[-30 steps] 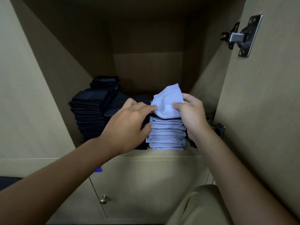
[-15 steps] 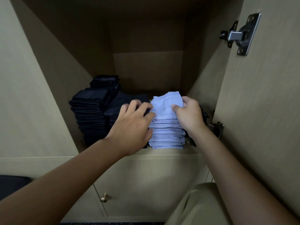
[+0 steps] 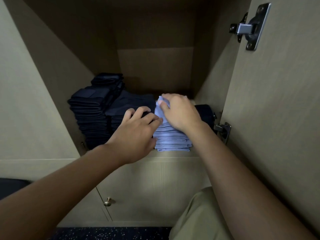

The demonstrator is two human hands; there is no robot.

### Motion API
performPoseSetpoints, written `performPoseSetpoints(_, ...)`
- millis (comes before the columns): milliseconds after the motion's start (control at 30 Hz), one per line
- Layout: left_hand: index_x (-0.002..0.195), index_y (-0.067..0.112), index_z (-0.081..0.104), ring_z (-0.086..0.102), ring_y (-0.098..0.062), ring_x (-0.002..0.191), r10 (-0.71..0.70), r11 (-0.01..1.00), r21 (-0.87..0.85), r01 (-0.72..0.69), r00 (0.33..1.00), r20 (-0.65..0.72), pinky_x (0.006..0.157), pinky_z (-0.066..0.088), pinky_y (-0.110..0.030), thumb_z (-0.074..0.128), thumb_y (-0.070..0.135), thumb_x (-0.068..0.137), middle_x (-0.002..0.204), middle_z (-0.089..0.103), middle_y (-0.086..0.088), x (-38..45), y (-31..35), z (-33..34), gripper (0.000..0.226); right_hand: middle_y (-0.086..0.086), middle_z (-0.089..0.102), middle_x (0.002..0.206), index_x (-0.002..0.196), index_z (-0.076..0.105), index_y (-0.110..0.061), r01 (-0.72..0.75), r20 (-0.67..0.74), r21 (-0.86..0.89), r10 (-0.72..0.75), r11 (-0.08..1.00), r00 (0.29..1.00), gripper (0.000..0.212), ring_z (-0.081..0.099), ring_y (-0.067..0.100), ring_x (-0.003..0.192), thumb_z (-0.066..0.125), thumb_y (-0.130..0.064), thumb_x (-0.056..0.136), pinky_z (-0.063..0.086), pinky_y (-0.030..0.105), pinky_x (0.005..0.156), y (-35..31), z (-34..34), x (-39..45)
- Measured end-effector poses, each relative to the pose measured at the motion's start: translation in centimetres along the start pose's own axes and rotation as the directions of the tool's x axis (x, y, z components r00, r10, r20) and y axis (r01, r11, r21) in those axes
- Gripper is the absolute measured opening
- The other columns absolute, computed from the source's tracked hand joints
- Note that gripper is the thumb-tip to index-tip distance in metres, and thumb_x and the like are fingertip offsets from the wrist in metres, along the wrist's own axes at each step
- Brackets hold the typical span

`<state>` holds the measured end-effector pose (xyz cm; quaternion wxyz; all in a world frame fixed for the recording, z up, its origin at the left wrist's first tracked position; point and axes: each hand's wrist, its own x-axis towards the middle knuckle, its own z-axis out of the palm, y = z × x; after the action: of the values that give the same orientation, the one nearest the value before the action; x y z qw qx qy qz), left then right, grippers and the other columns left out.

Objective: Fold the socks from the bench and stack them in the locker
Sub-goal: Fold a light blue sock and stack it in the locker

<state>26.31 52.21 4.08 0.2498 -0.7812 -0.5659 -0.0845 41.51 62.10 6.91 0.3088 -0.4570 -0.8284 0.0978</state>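
At frame centre, the blue sock (image 3: 160,108) has been lowered flat onto the blue stack (image 3: 171,137) in the locker (image 3: 155,70). It is pinched by the right hand (image 3: 180,111), now shifted on top. The left hand (image 3: 136,130) rests beside, fingers (image 3: 150,118) loosely curled, holding nothing.

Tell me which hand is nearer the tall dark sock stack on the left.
Left. The left hand hovers just right of the dark stack; the right hand lies farther right, on the light blue stack.
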Motion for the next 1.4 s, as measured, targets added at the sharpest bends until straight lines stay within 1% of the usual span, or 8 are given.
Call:
performPoseSetpoints(133,0.147,0.018,0.050,0.035,-0.028,0.140,0.001,0.997,-0.071,0.000,1.000,0.025,0.109,0.027,-0.048,0.063,0.039,0.095,0.146,0.054,0.003,-0.2,-0.3,0.0,0.058,0.003,0.018,0.170,0.162,0.024,-0.024,-0.005,0.318,-0.139,0.050,0.990,0.947,0.056,0.013,0.021,0.157,0.023,-0.046,0.110,0.011,0.037,0.124,1.5,0.9,0.6)
performPoseSetpoints(333,0.143,0.018,0.055,0.049,-0.031,0.132,-0.054,0.995,-0.083,0.052,0.998,-0.026,0.108,0.036,-0.051,0.054,0.039,0.090,0.146,0.054,-0.007,-0.2,-1.0,-1.2,0.057,-0.001,0.007,0.172,0.163,0.017,-0.029,-0.007,0.378,-0.153,0.065,0.988,0.924,0.059,0.001,0.016,0.158,0.017,-0.053,0.109,0.001,0.035,0.125,1.9,1.1,0.4)
performPoseSetpoints(400,0.147,0.017,0.052,0.051,-0.034,0.133,-0.087,0.995,-0.044,0.086,0.996,-0.026,0.109,0.038,-0.053,0.061,0.037,0.093,0.149,0.053,-0.010,-0.4,-1.7,-1.4,0.058,-0.002,0.007,0.172,0.163,0.017,-0.030,-0.007,0.378,-0.156,0.067,0.988,0.923,0.058,0.001,0.016,0.158,0.017,-0.052,0.109,0.001,0.034,0.124,2.1,1.1,0.2)
performPoseSetpoints(567,0.161,0.025,0.027,0.032,-0.029,0.149,-0.152,0.983,-0.097,0.157,0.987,0.058,0.118,0.029,-0.045,0.060,0.039,0.098,0.165,0.032,-0.006,-1.3,-2.1,-1.5,0.073,0.000,0.012,0.171,0.162,0.022,-0.029,0.031,0.304,-0.204,0.034,0.979,0.952,0.058,0.006,0.019,0.158,0.020,-0.052,0.109,0.005,0.036,0.125,1.8,1.1,-0.1)
performPoseSetpoints(700,0.152,0.019,0.046,0.045,-0.032,0.138,-0.187,0.974,-0.130,0.184,0.982,-0.012,0.110,0.039,-0.047,0.065,0.032,0.095,0.153,0.048,-0.010,-2.5,-2.2,-2.7,0.061,0.005,0.039,0.161,0.153,0.044,-0.023,0.072,0.148,-0.211,-0.041,0.975,0.988,0.053,0.032,0.025,0.149,0.035,-0.048,0.107,0.020,0.038,0.121,1.0,0.9,-1.0)
performPoseSetpoints(800,0.145,0.018,0.053,0.051,-0.031,0.128,-0.217,0.967,-0.153,0.202,0.972,-0.088,0.103,0.046,-0.048,0.063,0.028,0.093,0.142,0.056,-0.006,-4.2,-2.6,-4.0,0.053,0.002,0.059,0.141,0.141,0.058,-0.021,0.101,0.034,-0.173,-0.097,0.980,0.995,0.044,0.048,0.024,0.130,0.048,-0.042,0.103,0.038,0.037,0.104,-0.1,0.3,-1.8)
performPoseSetpoints(1067,0.125,0.018,0.063,0.055,-0.027,0.105,-0.324,0.935,-0.200,0.294,0.936,-0.138,0.088,0.049,-0.043,0.054,0.033,0.093,0.111,0.064,0.000,-11.5,-5.5,-6.2,0.037,-0.007,0.066,0.100,0.109,0.067,-0.021,0.238,-0.286,-0.092,-0.254,0.967,0.924,0.020,0.055,0.020,0.099,0.053,-0.022,0.095,0.044,0.038,0.088,-4.9,-0.2,-3.5)
performPoseSetpoints(1400,0.122,0.027,0.062,0.056,-0.019,0.112,-0.467,0.866,-0.206,0.455,0.884,-0.011,0.090,0.052,-0.043,0.044,0.046,0.095,0.116,0.065,0.010,-20.8,-8.8,-8.3,0.038,-0.005,0.066,0.095,0.106,0.068,-0.017,0.557,-0.135,-0.007,-0.553,0.830,0.822,0.017,0.055,0.019,0.095,0.057,-0.022,0.094,0.048,0.041,0.080,-13.7,4.1,-5.4)
